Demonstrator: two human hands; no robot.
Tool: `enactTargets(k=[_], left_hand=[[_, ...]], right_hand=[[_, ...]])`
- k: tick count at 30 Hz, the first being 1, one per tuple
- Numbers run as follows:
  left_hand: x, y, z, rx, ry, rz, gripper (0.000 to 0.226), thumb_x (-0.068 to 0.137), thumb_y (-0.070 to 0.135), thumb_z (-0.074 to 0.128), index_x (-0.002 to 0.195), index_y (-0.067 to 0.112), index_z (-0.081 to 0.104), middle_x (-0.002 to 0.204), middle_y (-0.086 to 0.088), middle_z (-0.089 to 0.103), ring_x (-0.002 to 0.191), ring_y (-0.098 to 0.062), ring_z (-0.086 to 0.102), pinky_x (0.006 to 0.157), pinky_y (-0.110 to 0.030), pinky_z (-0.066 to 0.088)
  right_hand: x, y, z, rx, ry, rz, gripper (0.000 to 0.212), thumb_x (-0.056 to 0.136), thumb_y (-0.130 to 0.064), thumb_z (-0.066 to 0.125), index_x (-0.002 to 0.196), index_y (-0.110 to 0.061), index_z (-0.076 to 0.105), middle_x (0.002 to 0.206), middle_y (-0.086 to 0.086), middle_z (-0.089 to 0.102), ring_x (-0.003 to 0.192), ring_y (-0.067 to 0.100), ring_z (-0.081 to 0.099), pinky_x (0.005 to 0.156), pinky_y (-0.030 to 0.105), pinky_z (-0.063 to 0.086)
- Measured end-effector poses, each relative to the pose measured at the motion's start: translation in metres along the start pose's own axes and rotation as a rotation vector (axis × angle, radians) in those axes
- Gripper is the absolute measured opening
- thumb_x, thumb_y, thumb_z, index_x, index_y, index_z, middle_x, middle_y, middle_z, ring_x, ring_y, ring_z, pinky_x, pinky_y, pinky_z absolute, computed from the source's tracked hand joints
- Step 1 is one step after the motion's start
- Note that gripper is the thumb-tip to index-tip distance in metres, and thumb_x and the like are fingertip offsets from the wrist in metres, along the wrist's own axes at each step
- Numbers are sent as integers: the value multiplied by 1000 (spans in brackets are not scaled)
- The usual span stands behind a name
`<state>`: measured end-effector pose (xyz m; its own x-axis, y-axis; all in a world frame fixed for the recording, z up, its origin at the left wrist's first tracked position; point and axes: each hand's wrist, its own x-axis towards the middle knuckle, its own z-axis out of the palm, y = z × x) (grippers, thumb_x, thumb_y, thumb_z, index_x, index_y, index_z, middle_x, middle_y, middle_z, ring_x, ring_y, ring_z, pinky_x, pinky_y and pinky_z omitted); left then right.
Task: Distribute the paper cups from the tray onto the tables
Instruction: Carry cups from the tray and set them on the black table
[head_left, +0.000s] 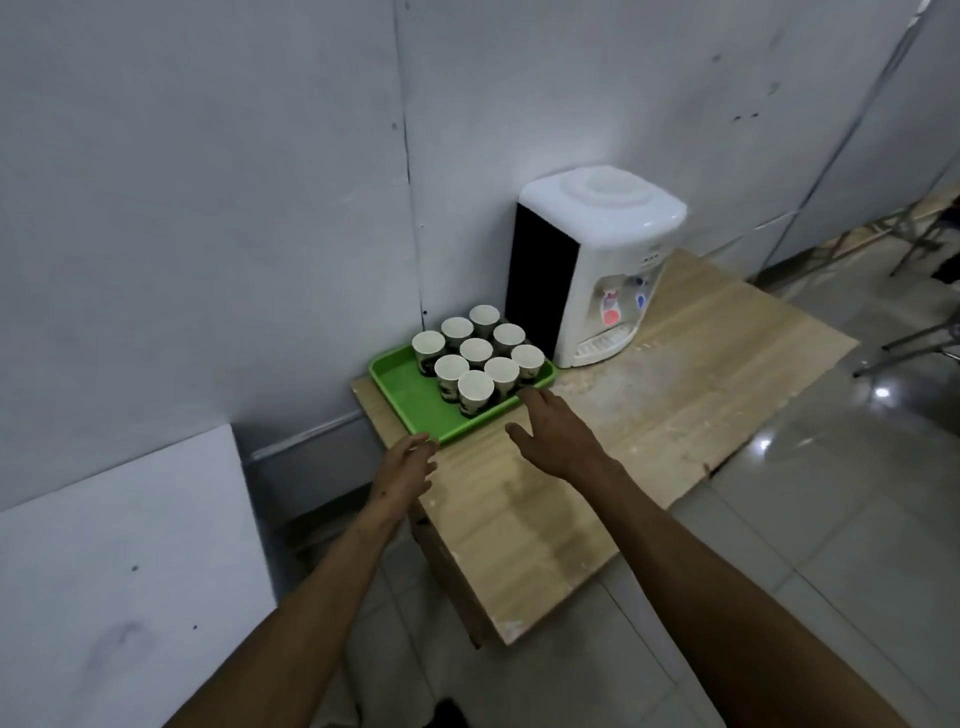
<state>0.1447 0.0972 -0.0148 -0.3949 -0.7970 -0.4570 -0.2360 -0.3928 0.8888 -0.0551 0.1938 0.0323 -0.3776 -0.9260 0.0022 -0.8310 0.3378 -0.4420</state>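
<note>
Both hands, left (404, 470) and right (553, 431), reach with loose, empty grip toward green tray (415, 400) (nine paper cups (476, 387) upright)

You have nine paper cups (476, 352) standing on one green tray (400, 382), in three rows of three. The tray sits on one wooden table (524, 514). One white water dispenser (597, 265) stands on the same table, and it carries two taps, one red and one blue. Your two hands are in view, the left hand (402, 475) and the right hand (553, 434). At the far right edge you may be seeing two chair frames (914, 343), though blur makes that count uncertain.
</note>
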Motion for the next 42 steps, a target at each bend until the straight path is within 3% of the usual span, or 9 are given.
enactTargets(k=[4, 9, 13, 15, 19, 27, 35, 38, 42], left_hand=[[47, -3, 2, -142, 48, -99, 11, 98, 23, 58, 104, 27, 66, 119, -5, 69, 102, -19, 66, 82, -33, 51], [109, 4, 12, -245, 57, -182, 9, 99, 25, 59, 104, 24, 66, 117, -4, 68, 108, -25, 66, 93, -39, 53], [158, 11, 18, -288, 78, -251, 16, 99, 28, 59, 111, 22, 66, 115, -3, 70, 98, -21, 66, 79, -31, 51], [174, 13, 19, -284, 55, -274, 21, 98, 30, 59, 116, 21, 66, 116, -1, 70, 96, -20, 66, 80, -32, 51], [201, 18, 21, -263, 18, -336, 27, 99, 32, 57, 124, 21, 62, 118, 1, 69, 91, -17, 65, 80, -33, 51], [222, 24, 31, -279, -36, -401, 16, 101, 34, 53, 106, 25, 65, 123, -2, 68, 103, -20, 64, 80, -33, 50], [219, 23, 35, -315, -2, -421, 15, 102, 32, 51, 98, 24, 63, 111, -6, 65, 92, -18, 61, 77, -31, 48], [216, 26, 37, -300, -17, -420, 19, 100, 38, 51, 95, 25, 63, 112, -6, 65, 101, -20, 58, 85, -34, 43], [208, 36, 43, -426, -123, -433, 41, 92, 59, 56, 103, 21, 67, 103, -4, 71, 102, -22, 63, 92, -37, 45]], right_hand=[[64, 9, 27, -9, -57, -23, 50, 93, -28, 64, 134, -7, 46, 132, 17, 53, 124, 38, 47, 90, 45, 46], [139, 14, 62, -74, -140, -11, 53, 90, -32, 68, 129, -2, 48, 126, 21, 53, 120, 40, 48, 92, 45, 45], [192, 16, 86, -197, -185, -5, 71, 82, -42, 75, 133, -2, 46, 130, 19, 50, 123, 40, 46, 94, 46, 45], [206, 15, 92, -243, -206, 18, 81, 78, -47, 78, 137, -6, 42, 135, 16, 46, 127, 38, 42, 94, 47, 45], [224, 16, 103, -401, -244, 7, 78, 77, -52, 76, 132, -7, 44, 134, 13, 43, 127, 33, 41, 93, 43, 45], [234, 20, 111, -447, -239, -38, 71, 76, -50, 73, 127, -8, 47, 127, 9, 46, 120, 29, 44, 90, 41, 42], [226, 14, 97, -411, -245, -53, 76, 73, -58, 70, 126, -8, 47, 128, 13, 51, 120, 37, 45, 97, 44, 40], [228, 9, 79, -270, -252, -53, 75, 73, -53, 74, 126, -8, 49, 127, 13, 51, 119, 37, 48, 96, 44, 43], [227, 6, 54, -14, -225, -74, 68, 72, -41, 81, 123, -6, 53, 121, 12, 51, 111, 33, 53, 90, 44, 48]])
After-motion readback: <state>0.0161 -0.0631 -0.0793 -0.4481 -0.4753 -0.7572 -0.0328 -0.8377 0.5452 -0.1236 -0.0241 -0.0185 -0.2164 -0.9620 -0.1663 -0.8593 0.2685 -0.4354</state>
